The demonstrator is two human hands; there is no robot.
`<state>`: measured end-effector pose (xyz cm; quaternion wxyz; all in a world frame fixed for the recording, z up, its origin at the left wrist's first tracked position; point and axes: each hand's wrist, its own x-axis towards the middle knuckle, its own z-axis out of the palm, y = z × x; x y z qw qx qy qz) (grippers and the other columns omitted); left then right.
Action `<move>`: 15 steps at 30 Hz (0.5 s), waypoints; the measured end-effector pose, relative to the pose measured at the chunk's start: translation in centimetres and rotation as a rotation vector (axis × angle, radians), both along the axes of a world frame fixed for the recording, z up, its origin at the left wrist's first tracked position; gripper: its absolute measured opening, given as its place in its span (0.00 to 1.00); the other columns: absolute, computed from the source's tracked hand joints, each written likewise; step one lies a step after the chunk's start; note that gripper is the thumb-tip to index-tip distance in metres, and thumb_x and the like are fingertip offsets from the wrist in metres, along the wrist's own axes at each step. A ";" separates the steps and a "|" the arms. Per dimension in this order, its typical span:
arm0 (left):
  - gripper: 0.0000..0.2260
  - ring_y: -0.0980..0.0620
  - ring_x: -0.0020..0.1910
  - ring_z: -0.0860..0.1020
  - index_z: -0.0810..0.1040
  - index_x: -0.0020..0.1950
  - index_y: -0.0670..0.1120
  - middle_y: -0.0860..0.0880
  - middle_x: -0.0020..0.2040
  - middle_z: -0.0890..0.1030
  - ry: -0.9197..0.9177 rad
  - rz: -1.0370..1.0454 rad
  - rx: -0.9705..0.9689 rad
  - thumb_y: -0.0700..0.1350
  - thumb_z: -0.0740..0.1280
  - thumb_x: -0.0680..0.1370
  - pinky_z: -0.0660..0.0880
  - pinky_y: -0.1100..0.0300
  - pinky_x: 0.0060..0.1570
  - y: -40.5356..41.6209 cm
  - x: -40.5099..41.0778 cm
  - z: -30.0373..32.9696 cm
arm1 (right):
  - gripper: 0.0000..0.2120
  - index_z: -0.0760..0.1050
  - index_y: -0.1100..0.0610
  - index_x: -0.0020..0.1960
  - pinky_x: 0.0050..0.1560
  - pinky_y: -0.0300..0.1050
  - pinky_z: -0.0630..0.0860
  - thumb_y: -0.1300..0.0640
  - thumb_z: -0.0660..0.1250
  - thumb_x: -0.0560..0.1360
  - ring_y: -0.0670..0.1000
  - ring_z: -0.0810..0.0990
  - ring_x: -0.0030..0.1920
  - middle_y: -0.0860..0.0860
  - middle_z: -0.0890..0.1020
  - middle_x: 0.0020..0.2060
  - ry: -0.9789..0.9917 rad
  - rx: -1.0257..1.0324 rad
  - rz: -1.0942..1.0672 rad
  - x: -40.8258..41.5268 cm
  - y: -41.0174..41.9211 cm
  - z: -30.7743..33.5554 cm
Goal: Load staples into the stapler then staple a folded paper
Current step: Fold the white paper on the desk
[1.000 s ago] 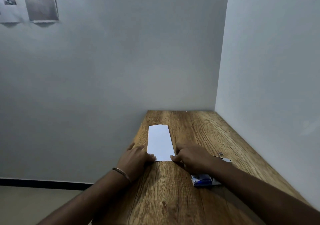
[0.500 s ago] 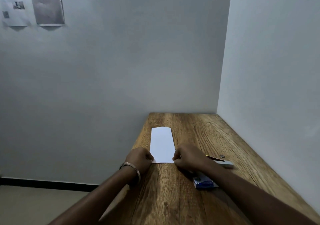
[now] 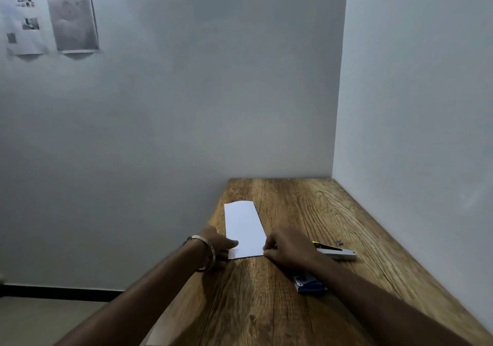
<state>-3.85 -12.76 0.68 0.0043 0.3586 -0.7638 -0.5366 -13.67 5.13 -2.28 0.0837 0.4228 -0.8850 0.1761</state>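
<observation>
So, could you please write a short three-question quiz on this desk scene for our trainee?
1. True or false: the stapler lies on the desk, to the right of the right hand.
2. Which hand wears the bracelet? A) left B) right
3. What do both hands touch at its near end?

Key:
1. True.
2. A, the left hand.
3. The folded paper; the left hand grips its near left corner, the right hand's curled fingers meet its near right corner.

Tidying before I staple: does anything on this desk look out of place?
Only a small grey metal piece, perhaps loose staples, lying apart beyond the silver stapler on the wooden desk. Nothing looks spilled or damaged.
</observation>
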 end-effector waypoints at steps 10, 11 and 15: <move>0.08 0.52 0.43 0.82 0.85 0.46 0.44 0.48 0.45 0.85 -0.012 -0.154 -0.565 0.45 0.77 0.69 0.80 0.59 0.41 0.4 -0.3 -1.2 | 0.08 0.86 0.55 0.47 0.45 0.43 0.81 0.51 0.74 0.73 0.44 0.82 0.42 0.48 0.87 0.45 -0.150 -0.069 -0.059 0.0 0.1 0.3; 0.08 0.52 0.44 0.83 0.85 0.46 0.45 0.49 0.46 0.85 -0.010 -0.162 -0.584 0.45 0.77 0.69 0.80 0.58 0.43 0.5 -0.3 -1.3 | 0.07 0.86 0.55 0.47 0.44 0.41 0.80 0.53 0.75 0.72 0.44 0.83 0.43 0.48 0.87 0.45 -0.154 -0.073 -0.073 0.0 0.0 0.2; 0.07 0.54 0.43 0.81 0.85 0.46 0.45 0.49 0.47 0.85 0.012 -0.167 -0.572 0.45 0.76 0.70 0.75 0.63 0.35 0.4 -0.3 -1.4 | 0.10 0.84 0.58 0.50 0.46 0.42 0.80 0.59 0.76 0.69 0.49 0.83 0.48 0.51 0.86 0.48 -0.163 -0.063 -0.163 0.1 -1.0 0.7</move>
